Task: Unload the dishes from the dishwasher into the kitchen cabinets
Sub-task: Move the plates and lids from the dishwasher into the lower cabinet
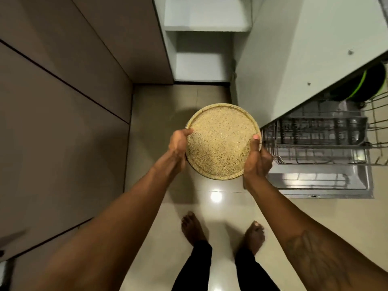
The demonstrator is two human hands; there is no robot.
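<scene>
Above the tiled floor (147,143), between the brown cabinets (63,91) and the open dishwasher (315,148), a speckled beige plate (222,141) is held level in front of the person, clear of every surface. The main risk looks to be a slip: the grip is on the rim alone, from two opposite sides, and if the plate is wet from the wash it could slide out and break on the hard tiles beside the bare feet (193,227). The lowered dishwasher door (315,181) lies just right of the right foot, so a step that way could catch a shin on it. The left hand (178,143) wraps the left edge, its thumb hooked over the rim and fingers curled beneath, mostly hidden. The right hand (257,160) clamps the right edge, thumb pressed flat along the top, other fingers folded under and close together. A dark pan with a green rim (365,85) sits in the rack, so unloading seems unfinished.
</scene>
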